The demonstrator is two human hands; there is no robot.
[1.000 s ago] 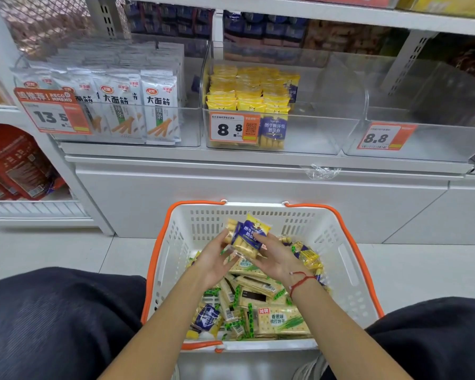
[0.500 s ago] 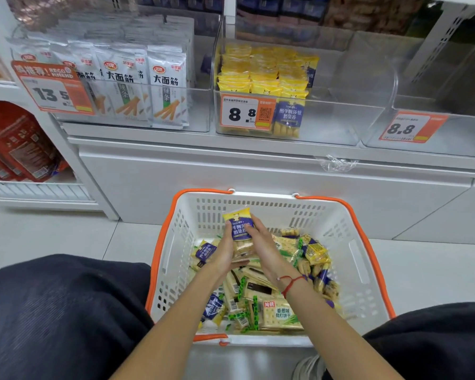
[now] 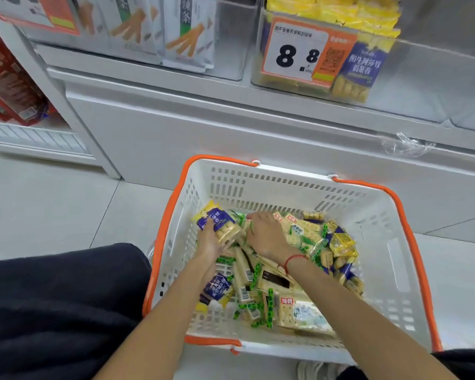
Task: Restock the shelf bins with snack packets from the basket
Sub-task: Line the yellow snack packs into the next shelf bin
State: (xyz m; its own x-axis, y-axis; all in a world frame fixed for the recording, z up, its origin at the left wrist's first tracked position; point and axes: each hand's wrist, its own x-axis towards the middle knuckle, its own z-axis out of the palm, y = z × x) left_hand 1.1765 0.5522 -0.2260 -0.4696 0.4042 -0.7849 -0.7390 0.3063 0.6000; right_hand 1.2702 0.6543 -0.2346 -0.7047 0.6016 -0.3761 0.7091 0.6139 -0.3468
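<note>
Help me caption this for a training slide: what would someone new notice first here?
First, the white basket with its orange rim, on the floor below the shelf, heaped with snack packets. Inside it, the left hand grips a blue-and-yellow packet near the left wall, while the right hand reaches into the pile beside it. Above, the big 8.8 price tag fronts a clear bin stocked with matching packets.

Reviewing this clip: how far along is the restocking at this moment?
Done: the 8.8 bin already holds yellow and blue packets at its left, with bare space at its right. In hand: the left hand holds a blue packet in the basket, while the right hand reaches into the pile. Left: many packets are in the basket.
</note>
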